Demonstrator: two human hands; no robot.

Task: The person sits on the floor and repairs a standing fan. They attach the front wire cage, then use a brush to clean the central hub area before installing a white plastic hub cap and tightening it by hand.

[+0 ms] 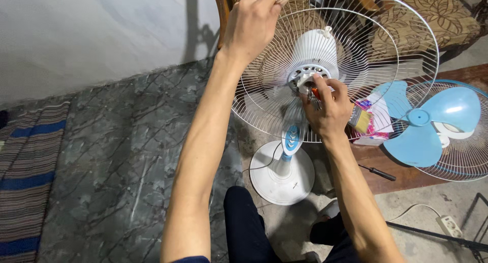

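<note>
A white pedestal fan stands on its round base (pixel 281 179), with only the rear wire guard (pixel 386 44) mounted around the white motor housing (pixel 315 49). My left hand (pixel 252 20) grips the guard's top rim. My right hand (pixel 328 108) presses a small tool with an orange part (pixel 315 93) against the guard's centre hub. The tool's tip is hidden by my fingers.
A light blue fan blade (pixel 427 123) rests on the front guard (pixel 460 156) lying on a wooden surface at right. Next to it are a paintbrush (pixel 360 119), a colourful packet, and a black screwdriver (pixel 378 173). A power strip (pixel 450 226) lies bottom right. A striped rug (pixel 28 176) lies on the left.
</note>
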